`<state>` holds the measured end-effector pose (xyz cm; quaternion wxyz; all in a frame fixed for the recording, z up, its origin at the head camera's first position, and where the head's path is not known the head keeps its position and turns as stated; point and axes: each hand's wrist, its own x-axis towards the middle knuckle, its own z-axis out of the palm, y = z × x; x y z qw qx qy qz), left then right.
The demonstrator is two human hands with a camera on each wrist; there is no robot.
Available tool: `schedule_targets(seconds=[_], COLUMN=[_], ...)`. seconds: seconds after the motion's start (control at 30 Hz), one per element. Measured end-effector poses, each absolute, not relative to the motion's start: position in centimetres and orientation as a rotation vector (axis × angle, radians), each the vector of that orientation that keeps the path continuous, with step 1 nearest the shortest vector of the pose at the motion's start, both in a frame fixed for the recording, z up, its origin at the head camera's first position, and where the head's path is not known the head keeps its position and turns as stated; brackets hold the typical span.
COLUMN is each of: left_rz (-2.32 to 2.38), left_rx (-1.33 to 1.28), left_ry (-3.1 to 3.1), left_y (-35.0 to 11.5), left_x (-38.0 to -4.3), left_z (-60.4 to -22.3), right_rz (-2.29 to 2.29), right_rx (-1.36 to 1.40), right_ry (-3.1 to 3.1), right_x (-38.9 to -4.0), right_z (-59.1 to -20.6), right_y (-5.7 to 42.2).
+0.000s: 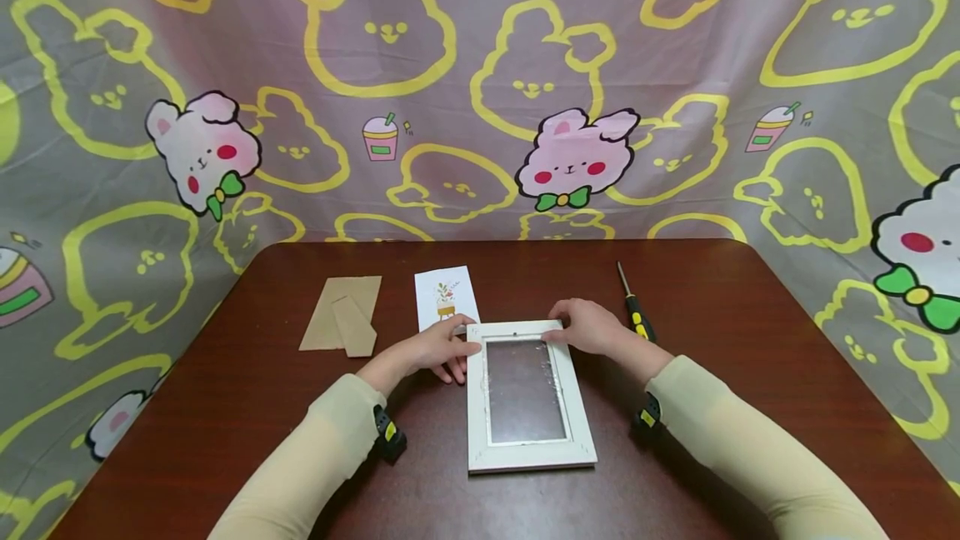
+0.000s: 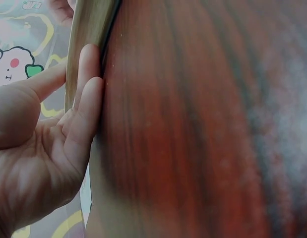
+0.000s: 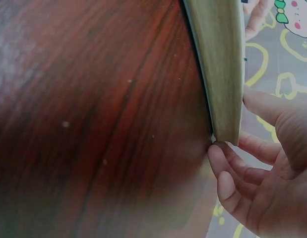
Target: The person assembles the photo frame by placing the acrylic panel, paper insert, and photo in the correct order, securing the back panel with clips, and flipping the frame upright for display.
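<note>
A white picture frame (image 1: 478, 419) lies back side up on the table, with a clear pane (image 1: 525, 394) in its opening. At its far left corner my left hand (image 1: 437, 347) holds the edge, thumb on top. My right hand (image 1: 592, 328) grips the far right corner. In the left wrist view, the fingers of the left hand (image 2: 44, 153) lie along the frame's bare wooden side (image 2: 88, 29). The right wrist view has the right hand (image 3: 272, 181) with its thumb on the upper face and fingers curled around the corner of the wooden side (image 3: 220, 74).
On the left lies a brown backing board (image 1: 322, 315) with its stand leg (image 1: 352, 327). A white card (image 1: 431, 283) printed with a potted plant lies behind the left hand. A black and yellow screwdriver (image 1: 637, 319) lies past the right hand. Patterned cloth (image 1: 465, 65) hangs behind the table (image 1: 247, 440).
</note>
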<state>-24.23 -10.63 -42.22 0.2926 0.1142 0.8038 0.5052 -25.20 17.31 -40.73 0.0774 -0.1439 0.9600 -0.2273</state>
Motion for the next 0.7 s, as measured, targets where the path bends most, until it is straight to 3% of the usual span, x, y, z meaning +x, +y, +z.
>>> schedule_targets(seconds=[0.7], left_rz=[1.350], left_rx=[0.319], left_ry=[2.135], left_y=[-10.6], left_x=[-24.3], left_z=[-42.5], right_rz=[-0.749], right_rx=[-0.435], right_ry=[2.899], right_x=[-26.1], right_z=[-41.0], right_y=[19.3])
